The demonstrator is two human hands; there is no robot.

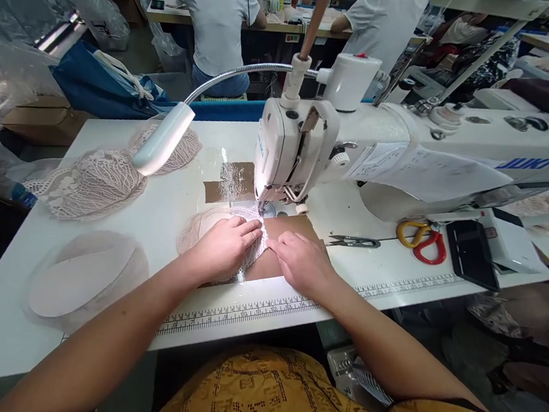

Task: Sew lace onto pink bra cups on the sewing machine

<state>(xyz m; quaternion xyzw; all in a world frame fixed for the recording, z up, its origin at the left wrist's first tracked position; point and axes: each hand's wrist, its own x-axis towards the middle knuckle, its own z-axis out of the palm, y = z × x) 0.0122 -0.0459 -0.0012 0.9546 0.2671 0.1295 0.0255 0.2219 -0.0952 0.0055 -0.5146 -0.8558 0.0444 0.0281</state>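
A piece of pale pink lace fabric [191, 234] lies under the needle area of a white sewing machine [276, 153]. My left hand [229, 243] rests flat on this lace, fingers stretched toward the presser foot. Just right of it, my right hand [303, 259] pinches the lace's near right edge between thumb and finger. Brown tape or board [291, 227] covers the machine bed beneath the fabric. The lamp [165, 139] on a bendable neck hangs over the table to the left of the machine head.
Lace pieces [96, 183] lie at the back left, and oval pale pads on sheer fabric [84, 277] nearer me. Thread snips [355, 242], scissors with red and yellow handles [427, 241] and a black phone-like device [471, 255] sit right. A ruler strip [237, 315] runs along the front edge. People sit beyond.
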